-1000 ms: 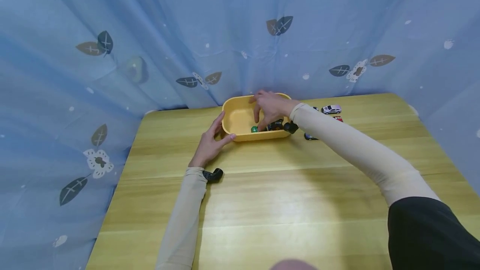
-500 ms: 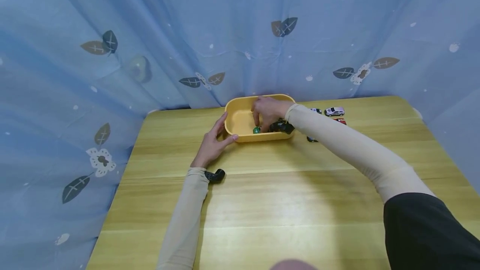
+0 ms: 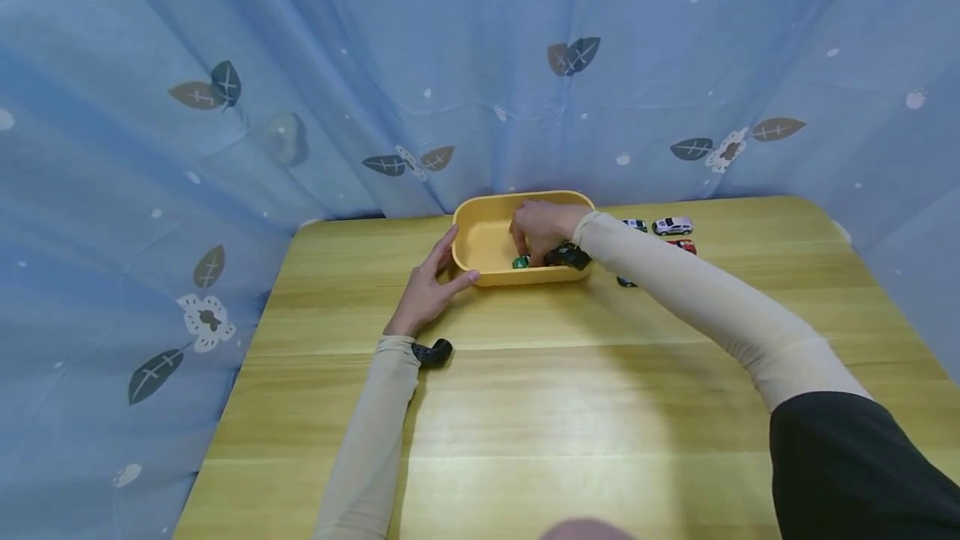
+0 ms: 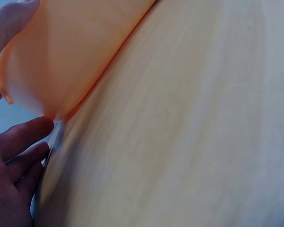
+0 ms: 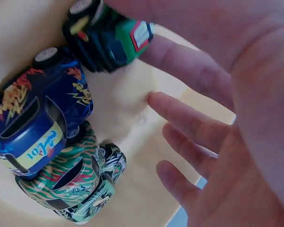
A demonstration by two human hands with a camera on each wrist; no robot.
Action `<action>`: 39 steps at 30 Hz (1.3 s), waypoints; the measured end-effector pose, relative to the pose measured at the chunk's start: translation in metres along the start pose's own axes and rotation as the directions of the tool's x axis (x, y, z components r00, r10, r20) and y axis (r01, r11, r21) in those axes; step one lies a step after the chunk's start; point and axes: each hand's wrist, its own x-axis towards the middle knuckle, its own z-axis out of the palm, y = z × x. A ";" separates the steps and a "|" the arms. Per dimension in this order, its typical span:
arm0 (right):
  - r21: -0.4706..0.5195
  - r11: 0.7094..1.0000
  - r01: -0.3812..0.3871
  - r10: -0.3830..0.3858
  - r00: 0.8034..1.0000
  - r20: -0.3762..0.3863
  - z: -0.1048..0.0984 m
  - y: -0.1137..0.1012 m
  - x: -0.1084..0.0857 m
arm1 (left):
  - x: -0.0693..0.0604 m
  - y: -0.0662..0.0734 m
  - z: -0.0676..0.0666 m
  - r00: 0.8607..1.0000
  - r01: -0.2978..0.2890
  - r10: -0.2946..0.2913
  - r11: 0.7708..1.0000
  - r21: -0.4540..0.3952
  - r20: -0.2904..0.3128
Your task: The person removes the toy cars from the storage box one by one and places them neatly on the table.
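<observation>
A yellow plastic tray (image 3: 517, 277) stands at the far side of the table. My left hand (image 3: 426, 294) grips its left end, thumb on the front wall and fingers round the side. My right hand (image 3: 547, 223) reaches down inside the tray, pinching a green toy car (image 5: 118, 45) between thumb and index finger; the thumb covers part of it. The other fingers stay apart from the cars. Beside it in the right wrist view lie a blue toy car (image 5: 33, 130) with yellow markings and a green striped toy car (image 5: 73, 182).
Right of the tray, a white toy car (image 3: 672, 226), a red toy car (image 3: 683, 246) and others partly hidden by the right sleeve lie on the wooden table (image 3: 517, 407). A blue patterned curtain (image 3: 480, 107) hangs behind the table.
My right hand has lowered further into the tray, its fingers closing on the green car. My left hand keeps its place at the tray's left end. The head view has shifted slightly.
</observation>
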 end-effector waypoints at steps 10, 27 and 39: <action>0.012 0.997 0.075 -0.074 0.996 -0.043 -0.025 -0.004 -0.025 | 0.002 -0.005 0.002 0.999 -0.031 0.031 1.000 -0.004 -0.008; 0.001 0.995 -0.104 0.102 0.978 -0.180 -0.044 0.040 -0.141 | 0.002 -0.002 -0.007 0.999 -0.031 0.031 1.000 -0.005 -0.012; 0.008 0.985 -0.172 0.168 0.952 -0.257 0.012 0.094 -0.229 | 0.003 -0.005 -0.008 0.999 -0.039 0.039 0.999 -0.012 -0.008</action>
